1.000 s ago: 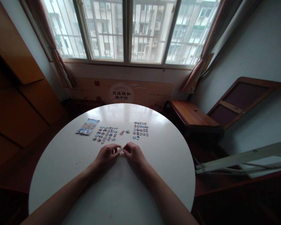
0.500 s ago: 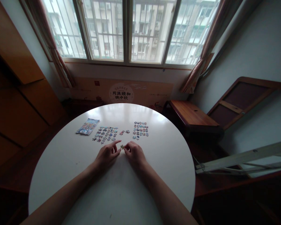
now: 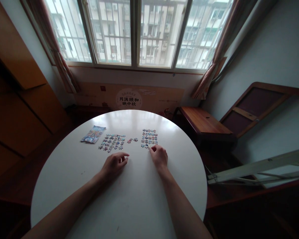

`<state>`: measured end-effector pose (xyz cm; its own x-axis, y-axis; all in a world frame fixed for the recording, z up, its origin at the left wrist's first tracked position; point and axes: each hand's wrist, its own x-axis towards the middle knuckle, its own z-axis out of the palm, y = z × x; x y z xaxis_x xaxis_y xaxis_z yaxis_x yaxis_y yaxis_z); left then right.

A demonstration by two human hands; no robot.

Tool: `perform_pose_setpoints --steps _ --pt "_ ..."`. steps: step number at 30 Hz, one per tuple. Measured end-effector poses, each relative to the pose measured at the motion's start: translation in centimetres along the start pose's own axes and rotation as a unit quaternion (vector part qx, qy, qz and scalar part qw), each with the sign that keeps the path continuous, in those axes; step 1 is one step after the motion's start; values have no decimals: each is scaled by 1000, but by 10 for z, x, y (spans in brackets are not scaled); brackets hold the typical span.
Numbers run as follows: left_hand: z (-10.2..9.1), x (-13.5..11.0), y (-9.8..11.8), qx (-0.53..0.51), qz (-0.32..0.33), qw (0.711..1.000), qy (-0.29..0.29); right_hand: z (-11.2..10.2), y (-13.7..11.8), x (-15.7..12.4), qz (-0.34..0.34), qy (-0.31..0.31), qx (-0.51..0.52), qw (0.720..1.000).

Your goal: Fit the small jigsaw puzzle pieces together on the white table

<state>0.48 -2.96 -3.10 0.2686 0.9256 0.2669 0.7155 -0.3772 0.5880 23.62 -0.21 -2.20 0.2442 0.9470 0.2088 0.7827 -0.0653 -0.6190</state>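
Note:
My right hand (image 3: 159, 156) rests on the round white table (image 3: 139, 205), its fingertips pinched on a small puzzle piece at the near edge of the right group of puzzle pieces (image 3: 149, 137). My left hand (image 3: 115, 163) lies on the table, fingers loosely apart and the forefinger stretched out, with nothing in it. Beyond the left hand lies the left group of loose pieces (image 3: 112, 142). A few joined pieces (image 3: 132, 140) sit between the two groups. A colourful picture card (image 3: 93, 134) lies at the far left.
A window with bars and curtains fills the wall behind the table. A wooden bench (image 3: 204, 122) stands to the right of the table, with a leaning wooden frame (image 3: 259, 106) behind it. A wooden cabinet (image 3: 20, 99) stands on the left.
My right hand took the small piece from between both hands and carried it forward and right to the right group. My left hand let go and stayed where it was.

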Motion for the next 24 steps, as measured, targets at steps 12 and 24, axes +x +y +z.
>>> perform_pose_setpoints --steps 12,24 --pt "1 -1 -2 15 11 1000 -2 5 3 0 -44 16 -64 997" --pt "1 0 -2 17 13 1000 -7 5 4 2 -40 16 -40 998"
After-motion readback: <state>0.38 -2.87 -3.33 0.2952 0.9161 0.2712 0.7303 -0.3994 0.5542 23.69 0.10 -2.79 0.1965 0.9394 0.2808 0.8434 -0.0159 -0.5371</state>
